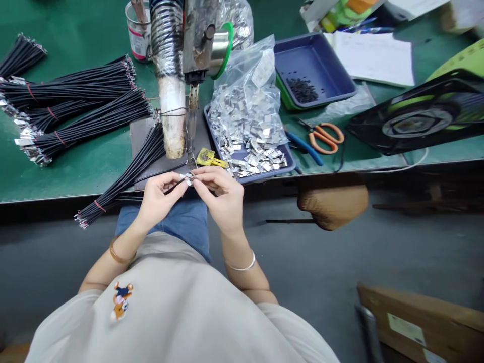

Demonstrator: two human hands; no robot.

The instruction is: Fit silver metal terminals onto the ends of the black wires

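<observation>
My left hand (pixel 162 195) is closed in a pinch on a black cable (pixel 172 188) at the table's front edge. A small silver metal tab (pixel 188 180) sits at the cable's end, between both sets of fingertips. My right hand (pixel 221 194) pinches this tab from the other side; its fingers partly cover it. Just above my fingers are the narrow metal tips of an upright soldering fixture (pixel 192 121). A loose bundle of black cables (pixel 126 174) lies left of my hands, hanging over the edge. To the right, a blue tray (pixel 260 175) holds many similar silver tabs (pixel 260 157).
A foil-wrapped hose (pixel 170 96) hangs beside the fixture, near a solder spool (pixel 222 50). Tied cable bundles (pixel 94 118) lie left. Blue-handled pliers (pixel 308 148), orange scissors (pixel 327 138), a blue bin (pixel 313 55) and a black fan (pixel 419 118) are right. A wooden stool (pixel 333 204) stands below.
</observation>
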